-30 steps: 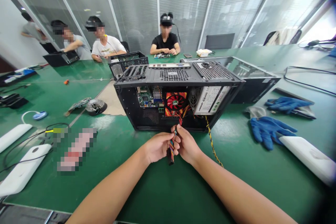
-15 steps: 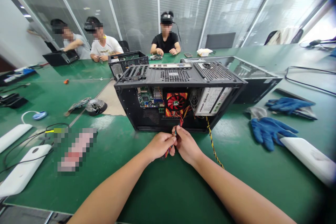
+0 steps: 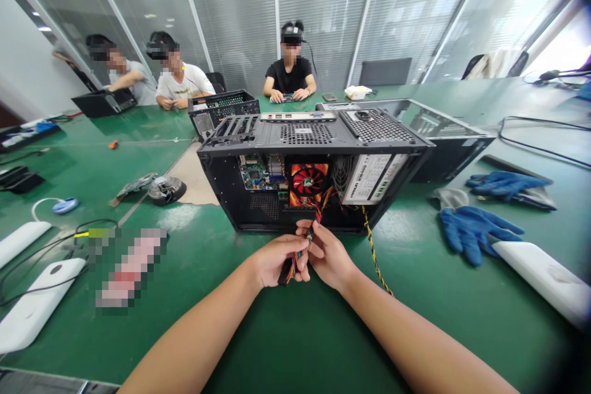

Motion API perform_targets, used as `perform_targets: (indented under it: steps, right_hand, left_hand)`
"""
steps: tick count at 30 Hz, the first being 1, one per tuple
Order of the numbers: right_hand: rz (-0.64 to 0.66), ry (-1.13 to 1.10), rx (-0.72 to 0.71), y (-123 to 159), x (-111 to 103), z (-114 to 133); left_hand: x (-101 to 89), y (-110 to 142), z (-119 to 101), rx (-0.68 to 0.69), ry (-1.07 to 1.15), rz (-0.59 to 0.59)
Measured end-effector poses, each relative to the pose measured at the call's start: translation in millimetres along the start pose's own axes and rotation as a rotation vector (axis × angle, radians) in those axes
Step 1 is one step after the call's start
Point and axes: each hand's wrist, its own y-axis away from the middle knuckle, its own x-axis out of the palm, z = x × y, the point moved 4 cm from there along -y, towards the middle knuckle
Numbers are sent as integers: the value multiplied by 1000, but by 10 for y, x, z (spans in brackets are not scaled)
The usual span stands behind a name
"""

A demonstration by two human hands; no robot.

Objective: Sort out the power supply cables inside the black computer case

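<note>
Cable bundle [image 3: 292,266], many-coloured and twisted, sits between the two hands, just in front of the open side of a black computer case [image 3: 323,150]. Its upper stretch runs up past the right fingertips into the case, near the red fan [image 3: 308,181]; its lower stretch slants down and to the left beneath the left hand [image 3: 276,258], ending in a dark connector [image 3: 282,277] beside that palm. The left hand pinches the wires between thumb and fingers, the thumb pointing across towards the other hand. The right hand [image 3: 333,258] has its thumb and curled fingers against the bundle's upper part; how firmly it grips, I cannot tell. Both hands are close together, fingertips nearly meeting around the wires. Whether the connector touches the green worktop [image 3: 258,338] is unclear. To the right of the hands, a yellow-and-black cable [image 3: 375,255] trails from the case, below the power supply [image 3: 367,181].
</note>
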Motion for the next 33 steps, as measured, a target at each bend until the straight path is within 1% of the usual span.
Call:
perform_targets:
  steps: [4, 6, 8, 11, 15, 17, 18, 20, 24, 26, 30, 33]
  right_hand:
    - [76, 9, 33, -10, 43, -34]
    - [57, 18, 16, -10, 49, -33]
    - [9, 26, -11, -8, 44, -23]
    - [-40, 35, -35, -5, 33, -16]
    - [-37, 60, -39, -12, 23, -30]
    - [-31, 62, -47, -14, 21, -32]
    - [-27, 61, -45, -14, 21, -32]
    - [-14, 54, -17, -11, 26, -39]
    - [0, 33, 50, -12, 19, -63]
    - [-17, 25, 43, -21, -3, -69]
    - [-20, 49, 37, -26, -19, -79]
    - [4, 58, 52, -13, 6, -76]
  left_hand:
    - [0, 16, 9, -13, -87, -76]
    - [-6, 30, 10, -28, -157, -124]
    - [-10, 41, 3, -33, -249, -164]
    - [-5, 53, -27, -13, -441, -217]
    - [26, 76, -92, 47, -730, -299]
    - [41, 86, -118, 77, -824, -323]
    - [45, 86, -123, 85, -838, -322]
    - [45, 77, -106, 74, -762, -283]
    - [57, 43, -30, 20, -358, -113]
    - [66, 36, -13, 18, -231, -68]
    - [67, 37, 0, 35, -172, -73]
    - [51, 34, 5, 57, -222, -115]
